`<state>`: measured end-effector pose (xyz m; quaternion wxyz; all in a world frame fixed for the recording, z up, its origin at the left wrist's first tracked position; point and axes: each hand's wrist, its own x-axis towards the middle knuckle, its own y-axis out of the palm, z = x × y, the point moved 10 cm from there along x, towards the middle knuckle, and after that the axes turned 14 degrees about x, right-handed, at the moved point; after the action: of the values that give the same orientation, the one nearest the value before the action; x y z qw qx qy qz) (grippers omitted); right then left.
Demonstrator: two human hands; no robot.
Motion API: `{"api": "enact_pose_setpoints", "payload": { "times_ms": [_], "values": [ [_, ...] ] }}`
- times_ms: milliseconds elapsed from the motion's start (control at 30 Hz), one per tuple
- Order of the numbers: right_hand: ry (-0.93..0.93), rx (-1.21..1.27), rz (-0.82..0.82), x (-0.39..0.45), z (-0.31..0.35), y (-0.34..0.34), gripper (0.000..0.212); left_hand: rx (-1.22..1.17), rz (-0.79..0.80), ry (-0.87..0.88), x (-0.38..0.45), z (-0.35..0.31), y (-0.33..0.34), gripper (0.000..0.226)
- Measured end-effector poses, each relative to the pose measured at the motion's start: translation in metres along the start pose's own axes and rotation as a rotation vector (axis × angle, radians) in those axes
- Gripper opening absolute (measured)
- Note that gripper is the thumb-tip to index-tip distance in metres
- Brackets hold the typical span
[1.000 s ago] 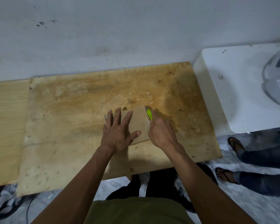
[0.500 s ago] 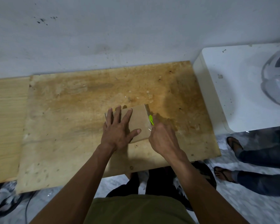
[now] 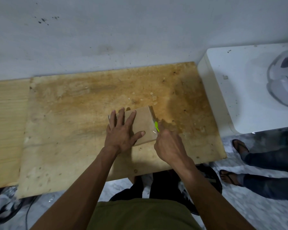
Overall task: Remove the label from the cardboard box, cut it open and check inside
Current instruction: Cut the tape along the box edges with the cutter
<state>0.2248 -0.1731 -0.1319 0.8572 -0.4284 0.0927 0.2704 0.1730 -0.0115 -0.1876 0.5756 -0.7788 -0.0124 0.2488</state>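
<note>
— Here, what lies on the stained plywood counter (image 3: 73, 130)?
— A flat brown cardboard box (image 3: 142, 122), near its front edge, bare wood all around.
— The hands?
— The left hand (image 3: 122, 133) presses it, fingers spread. The right hand (image 3: 169, 146), fingers curled tight, grips a lime-green cutter (image 3: 156, 126) at the box's right edge.

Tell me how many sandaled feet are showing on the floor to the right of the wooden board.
2. One sandaled foot is beside the board's right edge, under the white appliance; the other is nearer the camera. Others may be hidden.
</note>
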Motion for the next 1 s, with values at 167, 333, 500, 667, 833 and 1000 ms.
{"api": "enact_pose_setpoints", "payload": {
  "times_ms": [167,333,500,667,833,1000],
  "values": [
    [0.013,0.012,0.011,-0.006,0.000,0.000,0.064,0.006,-0.008,-0.004,0.000,0.000,0.000,0.089],
    [0.022,-0.019,0.006,-0.015,-0.001,-0.003,0.064,0.006,-0.010,-0.004,0.000,0.001,0.001,0.089],
    [0.032,-0.025,0.012,-0.018,-0.006,0.000,0.066,0.006,-0.013,-0.003,0.000,0.002,0.002,0.089],
    [0.038,-0.038,0.034,-0.029,-0.014,0.004,0.068,0.014,-0.018,0.001,0.001,0.001,0.001,0.088],
    [0.053,-0.044,0.044,-0.037,-0.023,0.009,0.069,0.013,-0.022,-0.003,0.001,0.002,0.002,0.088],
    [0.021,-0.032,0.050,-0.051,-0.033,0.015,0.071,0.053,-0.040,0.023,0.001,0.003,0.004,0.085]
  ]
}}
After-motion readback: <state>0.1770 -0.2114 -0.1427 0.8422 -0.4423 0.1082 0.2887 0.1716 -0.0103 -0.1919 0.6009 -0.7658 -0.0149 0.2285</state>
